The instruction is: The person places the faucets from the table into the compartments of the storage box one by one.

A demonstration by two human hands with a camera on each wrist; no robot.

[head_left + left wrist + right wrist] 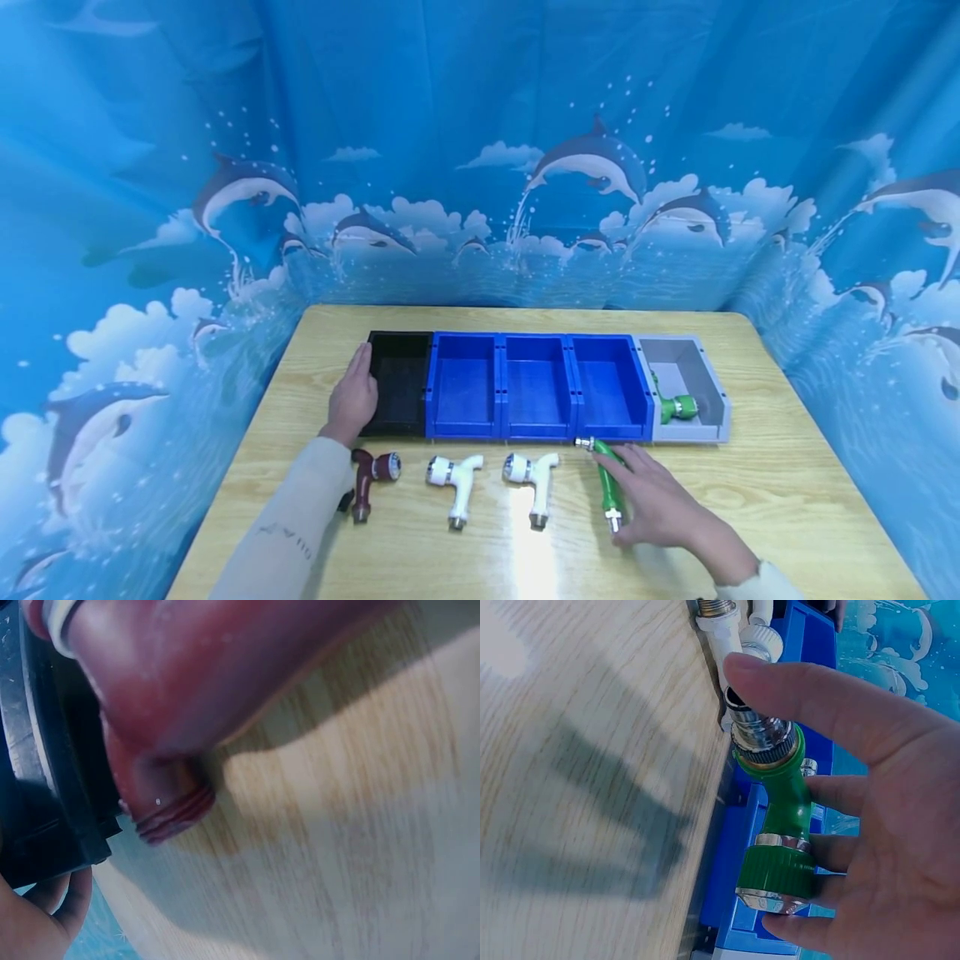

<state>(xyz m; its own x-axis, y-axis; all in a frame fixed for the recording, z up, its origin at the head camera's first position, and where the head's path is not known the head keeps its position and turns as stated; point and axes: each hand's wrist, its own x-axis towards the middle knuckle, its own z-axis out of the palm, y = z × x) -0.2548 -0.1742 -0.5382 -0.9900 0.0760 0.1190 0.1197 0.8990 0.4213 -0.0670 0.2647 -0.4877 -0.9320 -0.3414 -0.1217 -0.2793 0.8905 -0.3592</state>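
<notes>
My left hand (355, 400) lies along the left side of the black bin (400, 385), its fingers at the rim. Under that forearm is a dark red tap (363, 483), seen close up in the left wrist view as a red body (195, 682). My right hand (656, 496) grips a green tap (609, 483) in front of the bins. In the right wrist view the thumb is at the metal threaded end of the green tap (787, 802), and the fingers are along its far side by the ribbed knob.
Three blue bins (465, 429) join the black bin to a grey bin (708, 433), which holds another green tap (678, 407). Two white taps (459, 483) lie on the wooden table (420, 558). A dark piece (346, 501) is mostly hidden by the left sleeve. A dolphin-print curtain (480, 167) surrounds the table.
</notes>
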